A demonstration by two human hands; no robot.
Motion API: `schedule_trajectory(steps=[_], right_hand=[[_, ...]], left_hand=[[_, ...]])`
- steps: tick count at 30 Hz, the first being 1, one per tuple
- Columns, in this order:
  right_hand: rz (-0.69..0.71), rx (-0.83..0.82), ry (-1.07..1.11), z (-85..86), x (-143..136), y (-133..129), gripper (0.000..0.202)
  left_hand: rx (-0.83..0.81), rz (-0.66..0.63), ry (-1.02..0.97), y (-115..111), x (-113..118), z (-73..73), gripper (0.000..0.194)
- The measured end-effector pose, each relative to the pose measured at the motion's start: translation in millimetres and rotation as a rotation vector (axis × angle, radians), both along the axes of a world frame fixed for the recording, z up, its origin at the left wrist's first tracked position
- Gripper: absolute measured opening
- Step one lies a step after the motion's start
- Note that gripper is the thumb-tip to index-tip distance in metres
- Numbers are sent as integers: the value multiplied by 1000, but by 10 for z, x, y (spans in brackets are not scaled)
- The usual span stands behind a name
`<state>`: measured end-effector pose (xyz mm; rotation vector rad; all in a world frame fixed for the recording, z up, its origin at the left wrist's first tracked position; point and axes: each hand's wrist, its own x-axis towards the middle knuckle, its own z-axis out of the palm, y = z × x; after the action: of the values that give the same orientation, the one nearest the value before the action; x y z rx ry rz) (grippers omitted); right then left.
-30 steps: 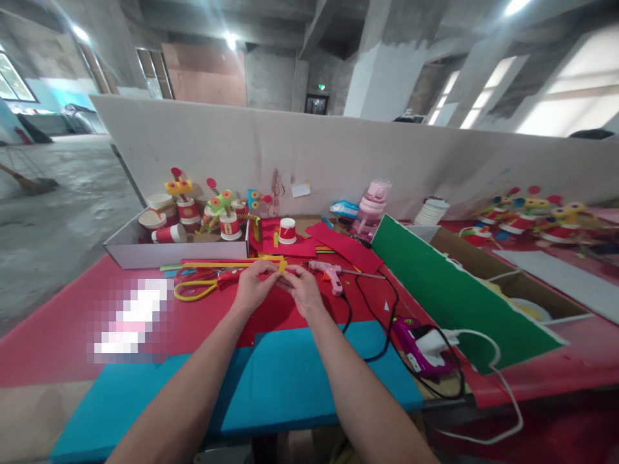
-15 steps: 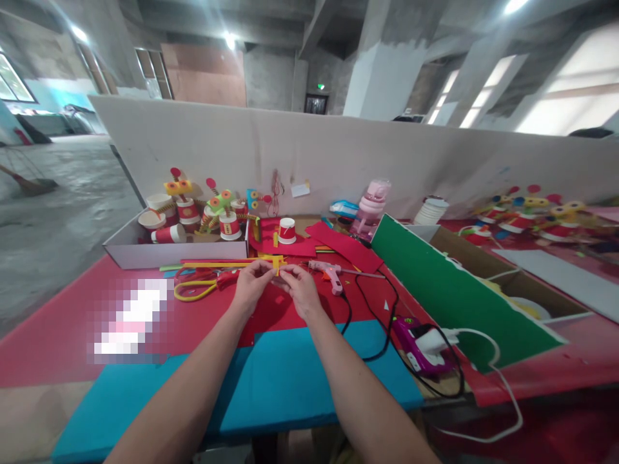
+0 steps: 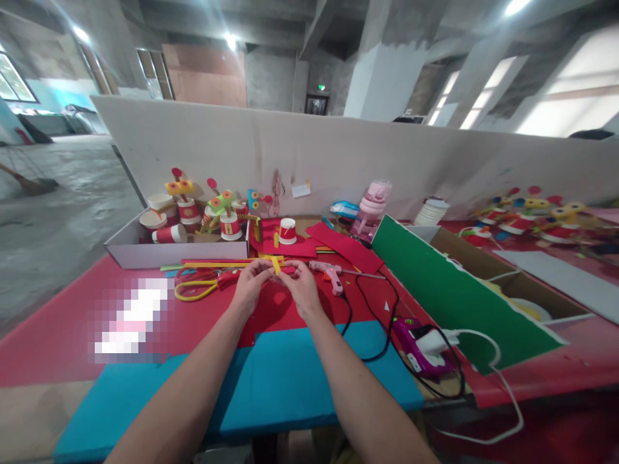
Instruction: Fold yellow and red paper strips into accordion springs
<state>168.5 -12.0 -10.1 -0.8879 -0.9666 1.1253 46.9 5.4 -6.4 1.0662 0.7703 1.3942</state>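
Note:
Between my two hands, above the red tabletop, is a small folded piece of yellow paper strip [image 3: 276, 265]. My left hand [image 3: 252, 281] pinches it from the left with thumb and fingertips. From the other side my right hand [image 3: 300, 286] grips it too, its fingers closed. Long yellow and orange paper strips [image 3: 213, 263] lie behind my left hand. Close to that wrist are scissors with yellow handles [image 3: 196, 290]. A pink hot glue gun [image 3: 330, 273] rests just right of my right hand. Beyond the hands stands a red and white paper cup [image 3: 287, 232].
A white box [image 3: 176, 255] with several paper-cup figures stands at back left. The green-sided box [image 3: 449, 290] borders the right side. A purple power strip [image 3: 420, 348] with a white plug and trailing cords lies right of the blue board [image 3: 290, 380]. A pink bottle [image 3: 371, 209] stands behind.
The yellow paper piece has turned between my fingers and now shows as a slanted strip. My fingers have shifted slightly; the things on the table stay in place.

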Motion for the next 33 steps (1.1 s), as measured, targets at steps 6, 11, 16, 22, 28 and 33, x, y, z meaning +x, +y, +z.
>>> schedule_trajectory(steps=[6,11,16,22,28,33], right_hand=[[0,-14,-38,19,5,-16,31],[-2,-8,-39,26,3,-19,30],[80,-46,134,-16,-5,19,31],[120,-71,152,-38,-11,19,31],[125,-132,142,-45,22,19,31],[116,-135,158,-23,20,13,32]], left_hand=[[-17,-112,80,-11,-15,-1,21],[43,-81,139,7,-31,-30,19],[22,0,140,30,-20,-66,21],[10,44,146,25,2,-60,22],[-25,53,152,2,16,-55,24],[-39,-14,128,-1,14,-63,23]])
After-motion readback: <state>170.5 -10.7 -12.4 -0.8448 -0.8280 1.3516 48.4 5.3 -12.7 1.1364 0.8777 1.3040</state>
